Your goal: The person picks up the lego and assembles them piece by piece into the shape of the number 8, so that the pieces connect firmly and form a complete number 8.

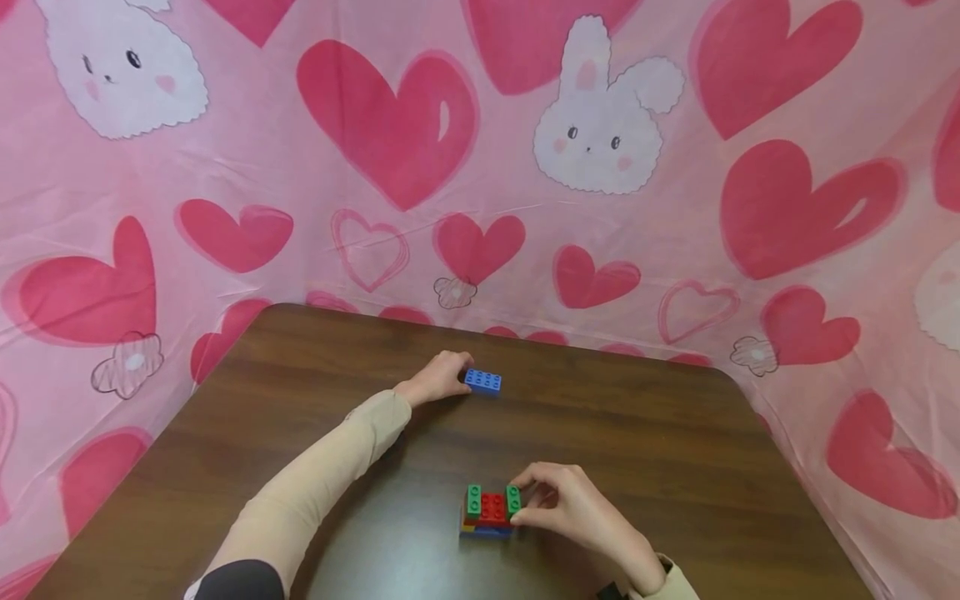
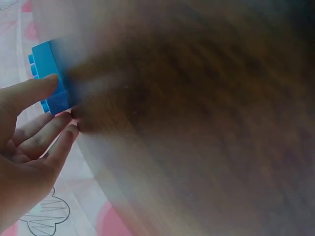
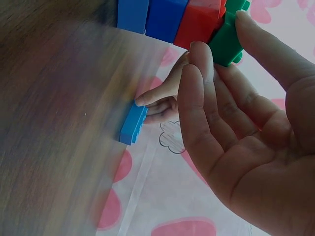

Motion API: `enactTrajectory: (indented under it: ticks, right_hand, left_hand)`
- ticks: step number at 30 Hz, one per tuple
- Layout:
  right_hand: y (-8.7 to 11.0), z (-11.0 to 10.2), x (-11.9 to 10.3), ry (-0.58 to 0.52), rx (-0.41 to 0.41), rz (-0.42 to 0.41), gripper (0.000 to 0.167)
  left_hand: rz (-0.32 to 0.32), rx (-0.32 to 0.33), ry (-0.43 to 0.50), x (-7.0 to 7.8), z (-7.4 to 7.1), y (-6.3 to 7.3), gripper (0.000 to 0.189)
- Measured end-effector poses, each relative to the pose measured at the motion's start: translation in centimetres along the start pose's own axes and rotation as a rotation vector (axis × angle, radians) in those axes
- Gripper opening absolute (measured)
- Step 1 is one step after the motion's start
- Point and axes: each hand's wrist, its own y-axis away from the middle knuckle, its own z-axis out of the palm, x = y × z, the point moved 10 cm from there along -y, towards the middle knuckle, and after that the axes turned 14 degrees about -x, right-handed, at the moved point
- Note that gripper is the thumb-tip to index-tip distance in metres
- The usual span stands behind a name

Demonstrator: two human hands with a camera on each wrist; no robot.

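Note:
Far back on the table, my left hand (image 1: pixel 442 377) pinches one end of a blue toy building brick (image 1: pixel 483 382). In the left wrist view its thumb lies on the side of that blue brick (image 2: pixel 49 66), and the other fingers are by the end and far side. My right hand (image 1: pixel 573 508) pinches a green brick (image 1: pixel 513 500) on the right end of a small stack, its thumb pressed to the green brick (image 3: pixel 226 42) in the right wrist view. The stack has a red brick (image 1: pixel 492 507) between that one and another green brick (image 1: pixel 473 501), with blue and some yellow below.
The dark wooden table (image 1: pixel 615 417) has rounded far corners. Behind and beside it hangs a pink cloth (image 1: pixel 510 192) printed with hearts and rabbits. The stack stands nearer to me than the lone blue brick.

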Motion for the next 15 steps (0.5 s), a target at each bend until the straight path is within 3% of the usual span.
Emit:
enactTrajectory:
  ticks: [15]
  right_hand:
    - [0.05,0.01,-0.09,0.004,0.001,0.007,0.029]
  left_hand:
    - [0.010,-0.001,-0.023,0.26,0.02,0.34,0.030]
